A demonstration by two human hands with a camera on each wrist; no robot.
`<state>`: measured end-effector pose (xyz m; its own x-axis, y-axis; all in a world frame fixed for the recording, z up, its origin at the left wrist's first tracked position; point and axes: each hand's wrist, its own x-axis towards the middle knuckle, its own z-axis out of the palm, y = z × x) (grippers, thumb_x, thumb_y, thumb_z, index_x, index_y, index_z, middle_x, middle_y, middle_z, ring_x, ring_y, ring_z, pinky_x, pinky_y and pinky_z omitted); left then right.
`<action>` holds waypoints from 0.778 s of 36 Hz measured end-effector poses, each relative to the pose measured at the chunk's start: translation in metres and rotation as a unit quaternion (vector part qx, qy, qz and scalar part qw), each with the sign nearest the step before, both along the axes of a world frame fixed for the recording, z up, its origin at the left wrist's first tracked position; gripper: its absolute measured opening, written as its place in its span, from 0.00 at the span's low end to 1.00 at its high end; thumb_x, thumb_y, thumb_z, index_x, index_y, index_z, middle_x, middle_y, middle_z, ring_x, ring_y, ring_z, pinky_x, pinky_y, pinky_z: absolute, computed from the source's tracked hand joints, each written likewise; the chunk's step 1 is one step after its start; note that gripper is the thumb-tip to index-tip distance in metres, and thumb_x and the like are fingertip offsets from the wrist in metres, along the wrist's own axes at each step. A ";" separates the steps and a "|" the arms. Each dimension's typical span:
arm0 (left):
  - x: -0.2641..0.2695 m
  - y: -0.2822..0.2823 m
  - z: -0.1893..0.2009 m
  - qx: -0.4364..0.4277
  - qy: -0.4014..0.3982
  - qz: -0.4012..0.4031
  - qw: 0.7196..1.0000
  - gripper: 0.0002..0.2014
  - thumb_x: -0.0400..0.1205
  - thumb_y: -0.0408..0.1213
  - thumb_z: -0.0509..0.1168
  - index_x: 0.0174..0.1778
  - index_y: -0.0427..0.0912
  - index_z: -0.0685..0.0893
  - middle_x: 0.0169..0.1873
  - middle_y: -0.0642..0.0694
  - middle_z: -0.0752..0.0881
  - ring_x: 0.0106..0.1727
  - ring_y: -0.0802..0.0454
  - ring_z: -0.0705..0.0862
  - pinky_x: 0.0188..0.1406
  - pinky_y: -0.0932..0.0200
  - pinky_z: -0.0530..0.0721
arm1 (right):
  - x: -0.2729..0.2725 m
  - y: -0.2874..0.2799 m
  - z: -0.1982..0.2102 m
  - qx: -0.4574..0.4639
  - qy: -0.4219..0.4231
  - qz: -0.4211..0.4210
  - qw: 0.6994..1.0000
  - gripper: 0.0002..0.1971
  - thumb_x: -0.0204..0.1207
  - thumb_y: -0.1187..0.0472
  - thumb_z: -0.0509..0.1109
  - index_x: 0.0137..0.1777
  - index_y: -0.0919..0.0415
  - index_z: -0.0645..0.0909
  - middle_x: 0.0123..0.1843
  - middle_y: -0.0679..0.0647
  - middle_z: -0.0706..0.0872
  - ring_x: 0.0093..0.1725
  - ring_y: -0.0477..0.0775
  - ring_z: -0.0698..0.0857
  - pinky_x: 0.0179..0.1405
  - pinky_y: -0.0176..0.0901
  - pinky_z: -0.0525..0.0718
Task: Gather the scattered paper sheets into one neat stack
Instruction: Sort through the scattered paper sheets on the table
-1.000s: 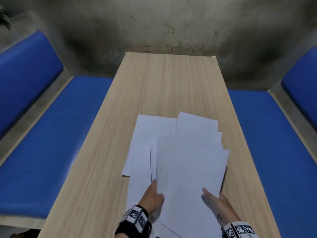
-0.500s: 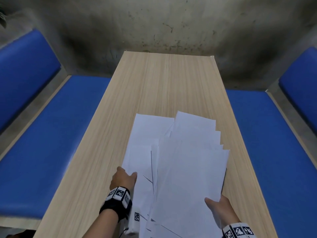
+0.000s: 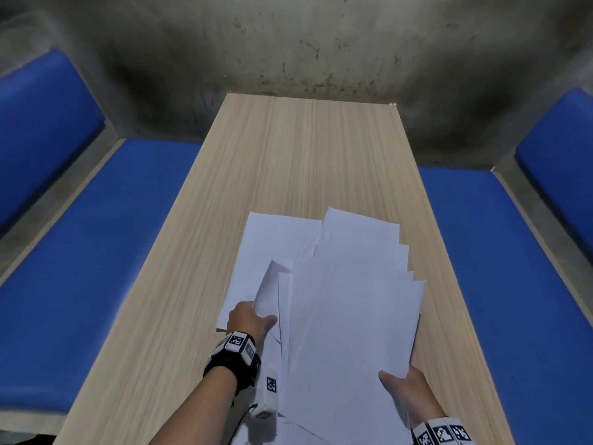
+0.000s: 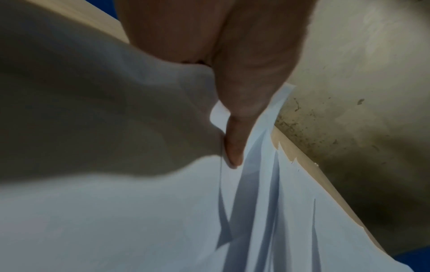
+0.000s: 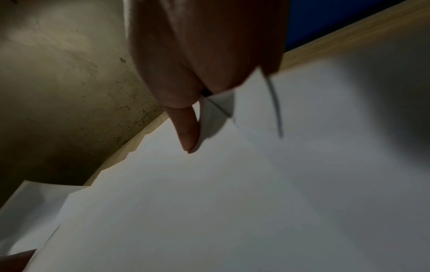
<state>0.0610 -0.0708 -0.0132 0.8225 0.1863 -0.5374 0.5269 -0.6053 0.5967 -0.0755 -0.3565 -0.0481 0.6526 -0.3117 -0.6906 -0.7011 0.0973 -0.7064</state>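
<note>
Left hand [image 3: 248, 322] now pinches & lifts a left sheet [image 3: 268, 290] toward the fanned pile [image 3: 349, 316] gripped by right hand [image 3: 406, 388], so gathering's approx. half done.

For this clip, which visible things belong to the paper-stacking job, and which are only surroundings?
Part of the job:
paper sheets, fanned and overlapping
left hand, pinching a lifted sheet
right hand, holding the fan's near edge
wooden table under the sheets

Only surroundings:
blue benches
stained wall
</note>
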 end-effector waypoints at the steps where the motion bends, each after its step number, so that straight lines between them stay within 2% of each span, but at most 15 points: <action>1: 0.001 0.001 0.000 -0.001 -0.006 0.001 1.000 0.10 0.70 0.40 0.76 0.38 0.40 0.82 0.35 0.45 0.87 0.39 0.43 0.87 0.36 0.60 0.83 | 0.000 0.000 0.000 0.000 -0.003 0.000 1.000 0.12 0.77 0.73 0.67 0.58 0.65 0.81 0.54 0.63 0.90 0.53 0.65 0.88 0.51 0.53 0.85; 5: 0.006 0.017 0.004 0.004 -0.029 0.009 1.000 0.09 0.73 0.36 0.76 0.44 0.36 0.87 0.38 0.43 0.86 0.41 0.46 0.84 0.40 0.62 0.78 | 0.000 0.000 0.003 0.009 -0.008 -0.005 1.000 0.12 0.78 0.74 0.66 0.58 0.65 0.80 0.52 0.61 0.89 0.52 0.64 0.88 0.42 0.45 0.84; 9: 0.013 0.043 0.010 -0.001 -0.042 0.017 0.999 0.05 0.75 0.33 0.73 0.42 0.38 0.84 0.41 0.41 0.87 0.41 0.44 0.84 0.31 0.63 0.74 | 0.000 0.000 0.006 0.016 -0.011 -0.006 1.000 0.10 0.78 0.76 0.65 0.54 0.63 0.80 0.50 0.61 0.89 0.51 0.64 0.87 0.43 0.47 0.84; 10: 0.015 0.050 0.012 -0.011 -0.042 0.018 0.999 0.05 0.75 0.32 0.72 0.44 0.37 0.85 0.43 0.41 0.88 0.42 0.43 0.85 0.31 0.63 0.75 | 0.000 0.000 0.004 0.013 -0.011 -0.007 1.000 0.10 0.77 0.76 0.65 0.54 0.63 0.80 0.50 0.62 0.89 0.52 0.65 0.87 0.45 0.49 0.84; 13: 0.020 0.065 0.022 -0.031 -0.034 -0.013 0.999 0.07 0.77 0.27 0.68 0.50 0.36 0.84 0.44 0.41 0.88 0.48 0.39 0.87 0.33 0.61 0.77 | 0.000 -0.001 0.000 -0.004 -0.010 -0.005 1.000 0.12 0.77 0.75 0.67 0.58 0.65 0.79 0.55 0.65 0.88 0.57 0.67 0.87 0.59 0.57 0.82; 16: 0.022 0.073 0.036 -0.072 -0.017 -0.038 0.997 0.15 0.79 0.19 0.62 0.54 0.41 0.80 0.41 0.50 0.84 0.43 0.54 0.84 0.30 0.69 0.73 | 0.001 -0.001 -0.001 -0.014 -0.003 -0.004 1.000 0.13 0.76 0.74 0.68 0.59 0.66 0.79 0.55 0.65 0.88 0.58 0.67 0.86 0.64 0.59 0.81; 18: 0.027 0.079 0.039 -0.067 -0.009 -0.064 0.996 0.19 0.77 0.18 0.60 0.56 0.45 0.78 0.45 0.49 0.84 0.50 0.47 0.85 0.35 0.66 0.76 | 0.002 -0.002 -0.002 -0.017 0.004 0.004 1.000 0.13 0.76 0.73 0.69 0.60 0.65 0.79 0.55 0.64 0.88 0.57 0.67 0.87 0.65 0.60 0.81; 19: 0.030 0.082 0.038 -0.058 -0.007 -0.069 0.996 0.19 0.76 0.18 0.59 0.56 0.45 0.79 0.49 0.46 0.84 0.53 0.43 0.84 0.38 0.62 0.77 | 0.002 -0.002 -0.002 -0.018 0.008 0.006 1.000 0.14 0.75 0.72 0.70 0.60 0.64 0.79 0.55 0.64 0.89 0.57 0.67 0.87 0.65 0.61 0.81; 21: 0.037 0.086 0.032 -0.038 -0.006 -0.046 0.998 0.17 0.74 0.20 0.59 0.55 0.41 0.81 0.52 0.41 0.85 0.51 0.42 0.83 0.41 0.55 0.79 | 0.003 -0.002 -0.001 -0.019 0.010 0.006 1.000 0.14 0.75 0.72 0.70 0.60 0.65 0.79 0.53 0.62 0.89 0.56 0.66 0.87 0.63 0.60 0.82; 23: 0.041 0.087 0.026 -0.030 -0.010 -0.012 0.999 0.14 0.73 0.24 0.63 0.53 0.40 0.83 0.52 0.39 0.87 0.50 0.41 0.84 0.45 0.53 0.81 | 0.003 -0.001 0.002 -0.021 0.010 0.005 1.000 0.11 0.76 0.73 0.69 0.56 0.64 0.80 0.48 0.59 0.89 0.52 0.63 0.88 0.55 0.54 0.85; 25: 0.045 0.084 0.019 -0.033 -0.004 -0.010 0.999 0.12 0.73 0.31 0.71 0.53 0.41 0.84 0.54 0.39 0.88 0.52 0.40 0.85 0.50 0.51 0.83 | 0.003 0.000 0.005 -0.018 0.004 0.000 1.000 0.09 0.76 0.75 0.68 0.48 0.61 0.81 0.44 0.55 0.88 0.46 0.58 0.87 0.43 0.45 0.83; 28: 0.049 0.074 0.010 -0.020 -0.001 -0.016 1.000 0.21 0.71 0.41 0.78 0.58 0.40 0.85 0.53 0.41 0.88 0.52 0.42 0.85 0.51 0.53 0.82 | 0.004 0.001 0.007 -0.014 -0.004 -0.004 1.000 0.12 0.76 0.76 0.67 0.43 0.57 0.81 0.42 0.54 0.88 0.44 0.55 0.86 0.40 0.42 0.81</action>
<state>0.1098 0.0031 -0.0032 0.8290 0.1381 -0.5420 0.5060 -0.5981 0.6215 -0.0717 -0.3556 -0.0408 0.6550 -0.3365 -0.6765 -0.6948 0.0837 -0.7143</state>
